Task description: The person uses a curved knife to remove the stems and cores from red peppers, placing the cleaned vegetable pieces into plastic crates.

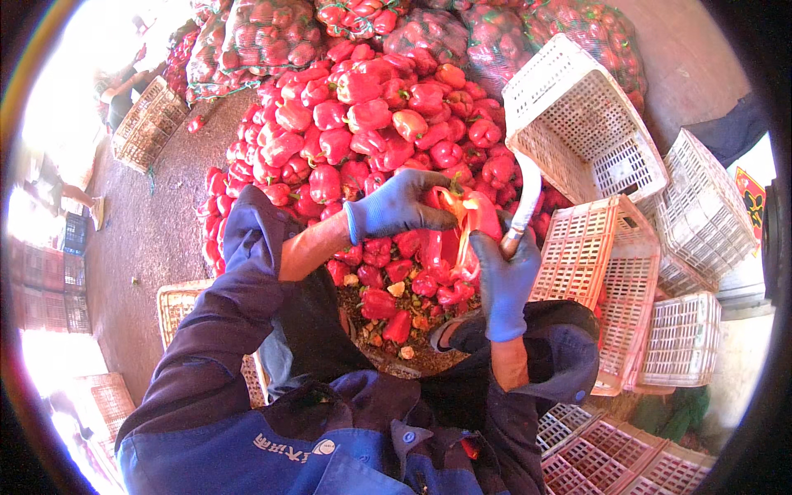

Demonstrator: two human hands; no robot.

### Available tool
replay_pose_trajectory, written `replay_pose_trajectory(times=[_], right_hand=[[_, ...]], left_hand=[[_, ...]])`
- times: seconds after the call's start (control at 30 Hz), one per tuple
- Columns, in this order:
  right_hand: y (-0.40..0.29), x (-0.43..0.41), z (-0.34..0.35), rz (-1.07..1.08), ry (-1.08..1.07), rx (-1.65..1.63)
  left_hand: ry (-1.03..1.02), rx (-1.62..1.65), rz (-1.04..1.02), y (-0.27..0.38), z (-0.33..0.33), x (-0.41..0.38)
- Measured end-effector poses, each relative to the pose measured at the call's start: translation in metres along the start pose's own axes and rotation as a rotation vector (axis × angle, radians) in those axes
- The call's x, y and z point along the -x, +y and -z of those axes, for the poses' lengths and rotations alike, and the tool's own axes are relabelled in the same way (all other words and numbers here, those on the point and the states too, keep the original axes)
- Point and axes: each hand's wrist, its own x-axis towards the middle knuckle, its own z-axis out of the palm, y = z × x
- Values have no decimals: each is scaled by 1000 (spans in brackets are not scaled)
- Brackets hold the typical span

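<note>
A split red bell pepper (pixel 482 216) is held up before me, its pale inner flesh showing. My left hand (pixel 408 204), in a blue and dark coated glove, grips the pepper's left side near the green stem. Against its right side press the fingers of my right hand (pixel 508 272), gloved alike. That same hand also holds a curved-bladed knife (pixel 529 189) by its short handle, the blade pointing up and away. Behind and below both hands spreads a large heap of whole red bell peppers (pixel 365 117).
Pepper scraps and pale cores (pixel 396 289) lie on the floor between my feet. Full mesh sacks (pixel 272 37) line the heap's far side. At right, a tilted white plastic crate (pixel 581 117) stands above an orange-stained crate (pixel 575 253). Another crate (pixel 148 127) and a person's leg (pixel 77 195) are at left.
</note>
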Motion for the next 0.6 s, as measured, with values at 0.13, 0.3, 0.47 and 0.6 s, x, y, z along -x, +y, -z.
replay_pose_trajectory(times=[0.13, 0.3, 0.47, 0.6], right_hand=[[-13, -11, 21, -321, 47, -299], [-3, -3, 6, -97, -58, -166], [7, -4, 5, 30, -41, -61], [-3, -1, 0, -12, -23, -142]], left_hand=[[-5, 254, 19, 8, 11, 6], [81, -8, -36, 6, 5, 9], [191, -100, -114, 7, 8, 10], [152, -526, -359, 2, 13, 8]])
